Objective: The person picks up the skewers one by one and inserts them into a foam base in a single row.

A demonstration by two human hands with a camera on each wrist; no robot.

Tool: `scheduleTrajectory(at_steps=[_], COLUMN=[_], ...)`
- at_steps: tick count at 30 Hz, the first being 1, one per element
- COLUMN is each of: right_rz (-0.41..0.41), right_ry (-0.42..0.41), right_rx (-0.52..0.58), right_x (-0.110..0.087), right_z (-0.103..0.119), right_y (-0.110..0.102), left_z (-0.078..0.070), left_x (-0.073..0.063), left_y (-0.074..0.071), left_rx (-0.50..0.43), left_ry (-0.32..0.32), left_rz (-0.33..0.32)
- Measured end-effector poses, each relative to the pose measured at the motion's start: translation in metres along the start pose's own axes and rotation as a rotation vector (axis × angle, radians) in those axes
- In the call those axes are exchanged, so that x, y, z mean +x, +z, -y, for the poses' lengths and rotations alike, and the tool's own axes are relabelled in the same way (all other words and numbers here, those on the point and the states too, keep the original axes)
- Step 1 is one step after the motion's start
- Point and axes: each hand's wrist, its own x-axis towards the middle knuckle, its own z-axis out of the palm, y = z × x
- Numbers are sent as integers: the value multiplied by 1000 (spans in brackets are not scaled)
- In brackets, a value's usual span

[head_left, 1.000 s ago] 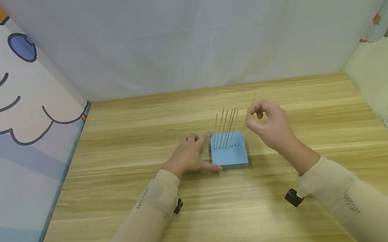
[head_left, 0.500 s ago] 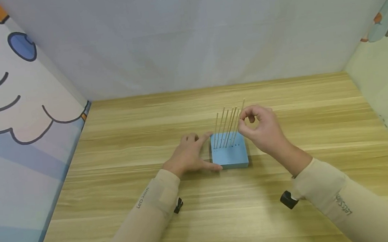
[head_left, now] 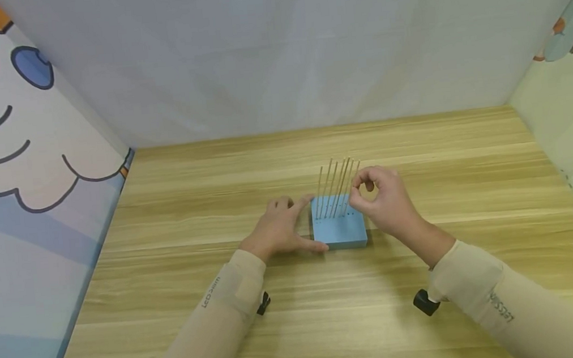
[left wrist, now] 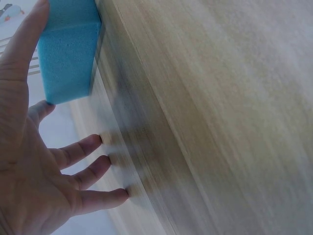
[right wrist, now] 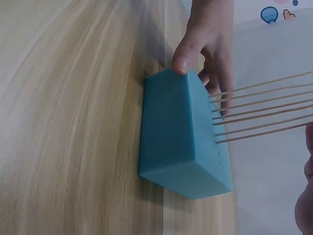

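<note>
A square blue foam block (head_left: 339, 233) with small holes in its top lies on the table. Several thin wooden sticks (head_left: 320, 190) stand in it, leaning slightly. My left hand (head_left: 278, 231) holds the block at its left side, thumb at the front corner and index finger at the back corner. In the left wrist view the other fingers of that hand touch the tabletop (left wrist: 205, 122). My right hand (head_left: 388, 201) pinches a thin wooden stick (head_left: 357, 167) over the block's right side. In the right wrist view its lower end (right wrist: 234, 139) meets the block's top.
The wood-grain table (head_left: 214, 168) surrounds the block. A pale curtain (head_left: 276, 60) hangs behind it. Cartoon-printed panels stand at the left (head_left: 14, 168) and right (head_left: 568, 120). A black wrist device (head_left: 425, 302) hangs under the right sleeve.
My right hand has moved left to the block with the stick, then slightly down; the stick's top now stands lower, near the others. The left hand and the block have stayed in place.
</note>
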Motion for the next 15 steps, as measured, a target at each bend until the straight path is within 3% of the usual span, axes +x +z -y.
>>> scheduleTrajectory(at_steps=[9, 15], right_rz=[-4, 43], right_ry=[-9, 52], right_rx=[-2, -15], right_x=[-2, -5], right_z=[0, -2], right_y=[-1, -7], left_z=[0, 0], left_x=[1, -1], left_y=[0, -1], left_rx=[-7, -10], left_ry=[-7, -6], left_rz=[11, 7])
